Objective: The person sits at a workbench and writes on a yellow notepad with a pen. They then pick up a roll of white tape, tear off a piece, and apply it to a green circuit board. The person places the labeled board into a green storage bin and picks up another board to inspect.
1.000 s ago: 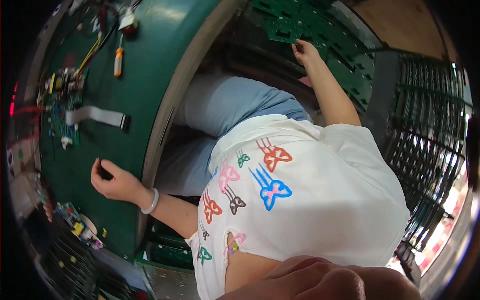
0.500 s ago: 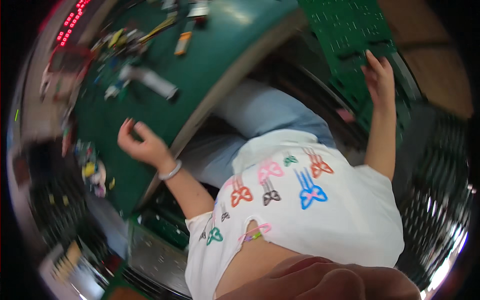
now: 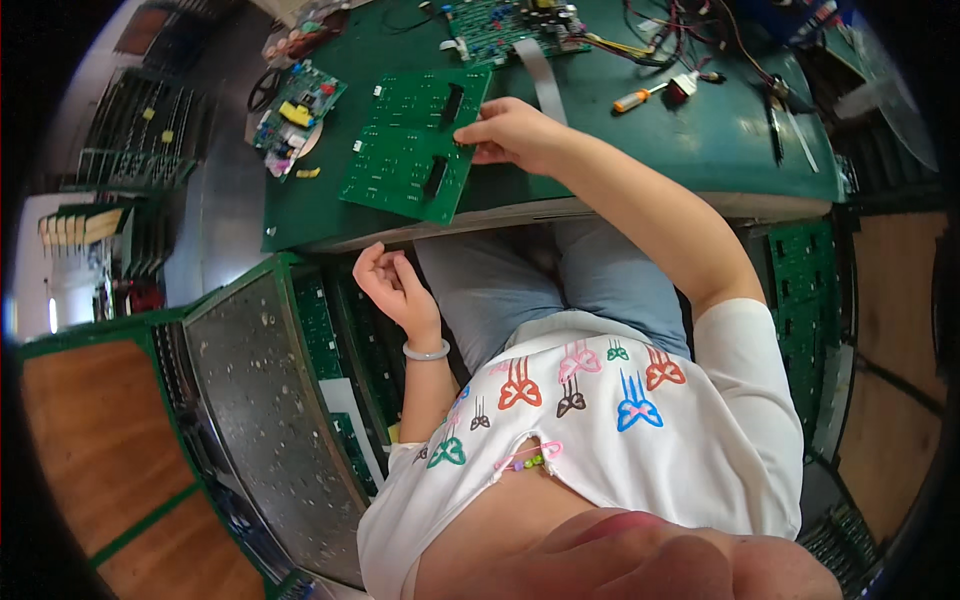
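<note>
A green circuit board [image 3: 400, 145] with black connectors and small white parts is held tilted over the near left part of the table. My right hand [image 3: 505, 135] pinches it at its right edge, thumb on top and the other fingers partly hidden beneath. My left hand [image 3: 395, 285], with a pale bangle at the wrist, hangs just below the table's front edge, near the board's lower left corner but apart from it. Its fingers are loosely curled and hold nothing.
On the green table [image 3: 660, 150] lie a populated circuit board [image 3: 515, 30], a smaller board [image 3: 300, 110], a grey ribbon cable [image 3: 542, 80], a screwdriver [image 3: 635, 99], tangled wires and pliers [image 3: 777, 120]. Racks of green boards [image 3: 800, 290] stand at the right, and a speckled metal panel [image 3: 270, 390] at the left.
The view has swung from the right-hand rack to the table. My right hand has brought a circuit board from beside that rack over the table. My left hand is now below the table edge.
</note>
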The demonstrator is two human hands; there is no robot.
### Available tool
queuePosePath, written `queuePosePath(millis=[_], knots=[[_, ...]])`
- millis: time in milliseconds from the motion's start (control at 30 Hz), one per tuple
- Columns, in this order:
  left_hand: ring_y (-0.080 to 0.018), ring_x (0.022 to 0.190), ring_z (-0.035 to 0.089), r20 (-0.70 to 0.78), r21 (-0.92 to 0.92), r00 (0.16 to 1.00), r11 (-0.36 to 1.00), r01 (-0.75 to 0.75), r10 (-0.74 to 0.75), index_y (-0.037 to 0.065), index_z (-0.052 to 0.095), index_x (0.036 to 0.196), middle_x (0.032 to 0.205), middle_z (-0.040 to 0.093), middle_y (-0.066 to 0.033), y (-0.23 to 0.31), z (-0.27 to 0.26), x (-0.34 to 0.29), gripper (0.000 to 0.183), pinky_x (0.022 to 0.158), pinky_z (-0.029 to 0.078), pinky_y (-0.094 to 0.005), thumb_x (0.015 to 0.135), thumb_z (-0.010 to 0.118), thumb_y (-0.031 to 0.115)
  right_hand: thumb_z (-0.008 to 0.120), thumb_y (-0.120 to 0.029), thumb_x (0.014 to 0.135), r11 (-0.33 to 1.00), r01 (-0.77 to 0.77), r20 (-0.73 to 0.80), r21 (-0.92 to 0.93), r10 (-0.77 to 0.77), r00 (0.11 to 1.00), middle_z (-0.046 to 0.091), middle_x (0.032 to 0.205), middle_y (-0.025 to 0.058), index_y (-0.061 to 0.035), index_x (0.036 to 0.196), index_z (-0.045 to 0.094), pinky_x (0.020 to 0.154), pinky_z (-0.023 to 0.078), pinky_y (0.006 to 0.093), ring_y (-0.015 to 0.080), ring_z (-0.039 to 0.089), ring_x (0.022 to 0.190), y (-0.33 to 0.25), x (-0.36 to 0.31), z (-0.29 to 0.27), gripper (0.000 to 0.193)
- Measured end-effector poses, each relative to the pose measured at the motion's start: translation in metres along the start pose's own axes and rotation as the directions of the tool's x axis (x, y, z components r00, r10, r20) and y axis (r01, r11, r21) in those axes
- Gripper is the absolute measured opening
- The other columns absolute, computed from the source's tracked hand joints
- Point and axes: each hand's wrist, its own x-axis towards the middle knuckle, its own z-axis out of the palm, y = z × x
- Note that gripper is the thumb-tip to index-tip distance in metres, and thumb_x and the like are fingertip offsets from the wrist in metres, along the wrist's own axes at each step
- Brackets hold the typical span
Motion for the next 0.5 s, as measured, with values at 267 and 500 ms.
queuePosePath(millis=[267, 500], knots=[[-0.0104, 0.085, 0.053, 0.007, 0.1, 0.998, 0.993, 0.068, -0.069, 0.002, 0.049, 0.116, 0.103, 0.054, -0.0051, -0.026, -0.019, -0.014, 0.027, 0.078, 0.044, -0.0236, 0.091, 0.056, -0.002, 0.072, -0.02, 0.086, 0.902, 0.185, -0.055, -0.39, -0.223, 0.973, 0.065, 0.106, 0.009, 0.0037, 0.124, 0.053, 0.094, 0.051, 0.0349, 0.0214, 0.065, 0.099, -0.017, -0.003, 0.005, 0.049], [-0.0244, 0.096, 0.059, 0.409, -0.367, 0.565, 0.437, 0.821, -0.717, 0.004, 0.049, 0.118, 0.114, 0.057, -0.0131, -0.067, 0.017, -0.05, 0.03, 0.092, 0.047, -0.0394, 0.091, 0.056, 0.016, 0.068, -0.022, 0.088, 0.8, 0.398, 0.043, -0.448, -0.425, 0.904, 0.067, 0.092, 0.0097, 0.0021, 0.102, 0.064, 0.084, 0.052, 0.0308, 0.0174, 0.064, 0.089, 0.046, -0.172, -0.056, 0.029]])
